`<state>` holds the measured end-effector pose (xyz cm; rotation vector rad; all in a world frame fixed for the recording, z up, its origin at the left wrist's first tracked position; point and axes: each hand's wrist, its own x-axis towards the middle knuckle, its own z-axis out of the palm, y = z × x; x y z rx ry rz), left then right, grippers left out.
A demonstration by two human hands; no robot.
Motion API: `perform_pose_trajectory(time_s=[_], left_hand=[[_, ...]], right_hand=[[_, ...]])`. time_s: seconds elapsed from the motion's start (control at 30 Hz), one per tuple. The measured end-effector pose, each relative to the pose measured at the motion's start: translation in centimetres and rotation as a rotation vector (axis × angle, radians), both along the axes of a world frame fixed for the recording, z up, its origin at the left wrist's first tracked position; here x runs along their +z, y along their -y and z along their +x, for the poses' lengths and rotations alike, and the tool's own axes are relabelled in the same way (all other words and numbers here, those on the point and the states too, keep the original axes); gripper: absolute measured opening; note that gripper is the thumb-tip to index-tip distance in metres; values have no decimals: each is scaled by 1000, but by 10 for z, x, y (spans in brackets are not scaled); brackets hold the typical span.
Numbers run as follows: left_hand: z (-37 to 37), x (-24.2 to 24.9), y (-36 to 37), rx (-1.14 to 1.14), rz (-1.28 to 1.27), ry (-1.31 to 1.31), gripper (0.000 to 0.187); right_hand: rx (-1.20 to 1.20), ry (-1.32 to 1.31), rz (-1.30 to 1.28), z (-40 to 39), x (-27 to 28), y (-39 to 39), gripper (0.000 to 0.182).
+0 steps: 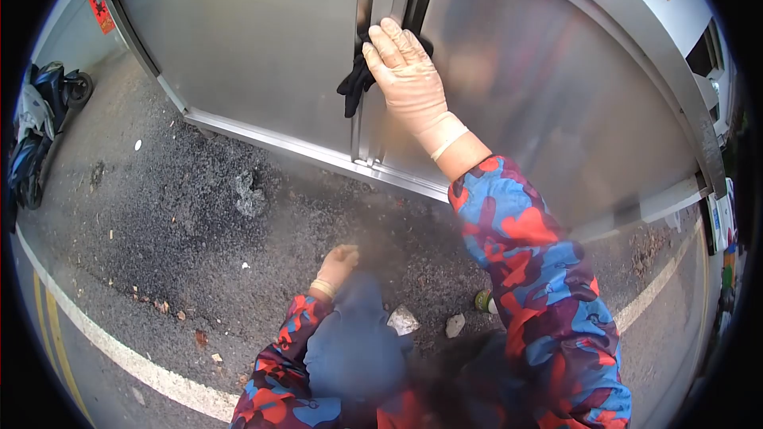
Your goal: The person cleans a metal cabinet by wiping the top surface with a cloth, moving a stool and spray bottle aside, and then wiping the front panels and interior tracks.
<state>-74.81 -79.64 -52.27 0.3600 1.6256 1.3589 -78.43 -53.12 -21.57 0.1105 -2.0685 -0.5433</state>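
My right hand (407, 71), in a thin pale glove, is raised against the upright middle frame of a metal cabinet with sliding panels (254, 40). Under its fingers a bunched black cloth (355, 89) is held to the frame, with a loose end hanging to the left. Lower down, my left hand (337, 264) is beside my blue-trousered knee (354, 342), also with a pale glove cuff at the wrist. Its fingers look curled in, and nothing shows in them. Both arms wear patterned red and blue sleeves (532, 270).
The cabinet's bottom rail (286, 152) runs across, above dark asphalt (159, 230). Stones (404, 320) and a green can (484, 300) lie near my feet. A scooter (40, 127) stands at the far left. A white line (119, 342) crosses the ground.
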Motion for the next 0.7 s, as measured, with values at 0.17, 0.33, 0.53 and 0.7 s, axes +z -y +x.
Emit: perform_pose_trajectory(time_s=[0.17, 0.33, 0.53, 0.7], left_hand=[[3, 15, 10, 10, -27, 45, 37], [-3, 5, 18, 31, -90, 19, 37], [-6, -1, 23, 42, -154, 12, 36], [6, 3, 19, 108, -61, 63, 34]], right_hand=[[-120, 461, -72, 16, -143, 4, 39], [-17, 838, -776, 22, -229, 17, 43], [-25, 611, -346, 27, -273, 4, 37], [-133, 585, -509, 76, -254, -7, 26]])
